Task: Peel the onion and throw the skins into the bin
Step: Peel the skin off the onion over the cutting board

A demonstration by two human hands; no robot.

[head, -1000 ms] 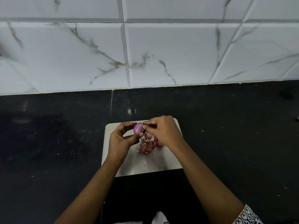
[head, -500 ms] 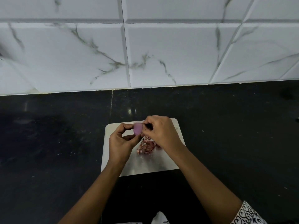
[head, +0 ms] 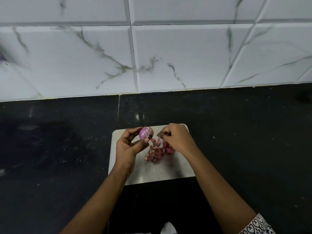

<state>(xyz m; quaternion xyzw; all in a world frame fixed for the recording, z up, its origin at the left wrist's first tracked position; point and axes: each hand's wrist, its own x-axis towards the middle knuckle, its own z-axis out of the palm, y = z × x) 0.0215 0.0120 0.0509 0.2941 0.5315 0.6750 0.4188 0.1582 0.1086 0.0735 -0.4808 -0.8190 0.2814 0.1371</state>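
A small purple onion (head: 145, 132) is pinched between the thumb and fingers of my left hand (head: 130, 146), held just above a pale cutting board (head: 152, 171). My right hand (head: 179, 138) is a short way to the onion's right, its fingertips closed on a thin dark strip of onion skin (head: 161, 134). A loose heap of reddish peeled skins (head: 156, 152) lies on the board under and between my hands. No bin is in view.
The board rests on a black stone counter (head: 59, 149) that runs to both sides. A white marbled tile wall (head: 152, 56) rises behind it. A bit of white cloth (head: 168, 228) shows at the bottom edge.
My right hand has pulled away to the right from the onion with a strip of skin. The onion in my left hand is now more exposed.
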